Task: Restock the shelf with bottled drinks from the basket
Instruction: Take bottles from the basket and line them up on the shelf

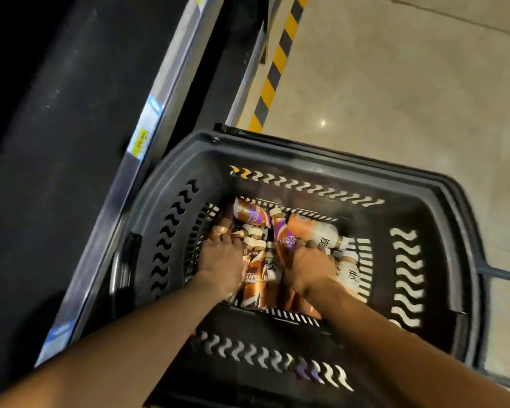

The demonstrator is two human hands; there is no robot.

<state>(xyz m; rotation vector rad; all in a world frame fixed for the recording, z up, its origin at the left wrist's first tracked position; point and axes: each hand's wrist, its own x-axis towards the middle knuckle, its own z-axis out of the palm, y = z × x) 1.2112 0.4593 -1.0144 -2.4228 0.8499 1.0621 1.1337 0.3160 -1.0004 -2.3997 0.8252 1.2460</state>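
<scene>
Your right hand (309, 267) is down among the bottles (255, 278), its fingers curled over the near end of a purple-labelled bottle (284, 231) in what looks like a hold. Your left hand (220, 262) lies on the left side of the pile with its fingertips bent onto a copper-coloured bottle (223, 228), but blur hides whether it pinches anything, so I cannot tell if that grip has closed. The drinks all lie on their sides, jumbled and touching, on the floor of the dark basket (306, 148), with a pale bottle (324, 232) just right of your right hand. Judge them as full: fairly heavy for their size, with stiff bodies and glossy wrap labels that may slide in the palm. Take each one round the middle of the body with the fingers wrapped well around, not by the narrow neck or cap, and lift it clear before turning it upright, since its neighbours will roll into the gap. The shelf (80, 142) runs along the left, dark, with its metal front rail (159, 92) carrying price tags just beside the basket's left wall, so the carry is short. Set the bottles down gently to keep them standing.
</scene>
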